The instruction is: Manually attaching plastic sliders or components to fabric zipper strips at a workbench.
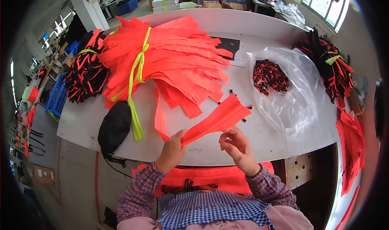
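Note:
My left hand (pixel 172 151) is closed round the lower end of a bright orange zipper tape (pixel 216 118), which slants up to the right above the table. A thin tail of orange tape runs from that hand up to the pile. My right hand (pixel 237 147) is just under the tape's right part, thumb and fingers curled together in a pinch. Whatever is in them is too small to make out. Beyond the hands lies a big bundle of orange zipper tapes (pixel 174 59), tied with a yellow-green strip (pixel 137 68). A few small black zipper pulls (pixel 250 107) lie by the held tape.
A clear plastic bag (pixel 302 112) holds many black-and-red zipper sliders (pixel 270 77). Tied black-and-orange bundles stand left (pixel 85 68) and right (pixel 330 68). A black pouch (pixel 115 124) with a cord sits at the table's left front. Orange tapes (pixel 202 179) with black pulls lie across my lap.

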Demonstrator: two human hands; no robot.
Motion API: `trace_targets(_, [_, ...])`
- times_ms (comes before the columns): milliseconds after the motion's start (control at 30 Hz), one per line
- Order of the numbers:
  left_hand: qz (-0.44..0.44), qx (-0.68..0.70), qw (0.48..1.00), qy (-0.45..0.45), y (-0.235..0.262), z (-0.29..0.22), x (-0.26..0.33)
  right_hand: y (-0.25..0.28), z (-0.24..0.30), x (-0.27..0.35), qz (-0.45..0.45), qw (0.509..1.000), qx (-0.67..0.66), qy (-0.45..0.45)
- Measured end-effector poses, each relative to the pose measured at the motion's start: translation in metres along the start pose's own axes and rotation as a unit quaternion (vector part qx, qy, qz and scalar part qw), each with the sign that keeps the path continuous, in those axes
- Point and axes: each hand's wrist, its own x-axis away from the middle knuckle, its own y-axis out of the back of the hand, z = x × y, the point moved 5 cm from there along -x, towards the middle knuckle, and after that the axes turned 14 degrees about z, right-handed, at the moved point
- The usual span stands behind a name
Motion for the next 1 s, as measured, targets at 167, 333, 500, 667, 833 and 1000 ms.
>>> trace_targets(167, [0.08,0.072,0.991,-0.083,-0.024,-0.033,0.025,-0.01,0.0,0.01,-0.011,0.998,0.052,-0.022])
trace_targets(333, [0.061,0.344,0.927,-0.133,0.005,-0.073,0.034,-0.027,-0.01,0.014,0.069,0.969,0.227,-0.072])
trace_targets(500, [0.034,0.326,0.938,-0.112,0.018,-0.092,0.04,-0.038,0.002,0.017,0.08,0.974,0.212,-0.025])
trace_targets(667, [0.001,0.279,0.953,-0.121,0.009,-0.099,0.041,-0.023,0.011,0.02,0.038,0.985,0.148,-0.076])
trace_targets(833, [-0.018,0.24,0.965,-0.108,0.003,-0.098,0.043,-0.026,0.002,0.026,0.053,0.986,0.138,-0.079])
trace_targets(1000, [-0.064,0.161,0.973,-0.15,0.001,-0.1,0.043,-0.029,-0.017,0.032,0.077,0.989,0.017,-0.124])
